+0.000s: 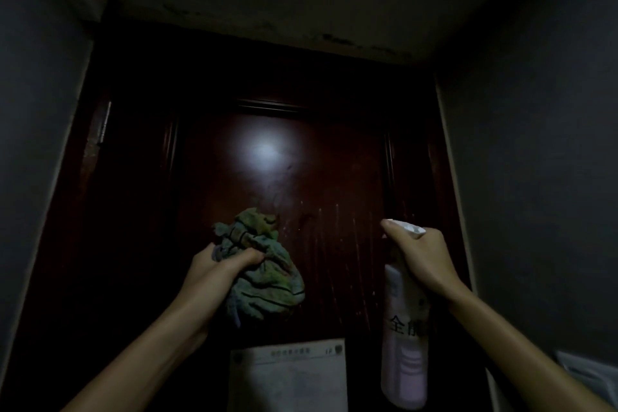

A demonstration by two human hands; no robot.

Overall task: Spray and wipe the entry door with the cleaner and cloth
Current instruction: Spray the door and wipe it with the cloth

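Left grip (214,273) clasps cloth (267,291), right grip (421,257) cleaner (406,361)

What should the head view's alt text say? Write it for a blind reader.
A person faces a dark red door, the left hand gripping a bunched green cloth and the right hand holding a pale spray bottle. Wet streaks run down the panel above a paper notice.

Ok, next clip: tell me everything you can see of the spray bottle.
The pale pink plastic spray bottle stands upright before the dark red-brown wooden door, right of its centre panel. The right hand grips its neck and covers most of the white spray head. Black characters are printed on its body.
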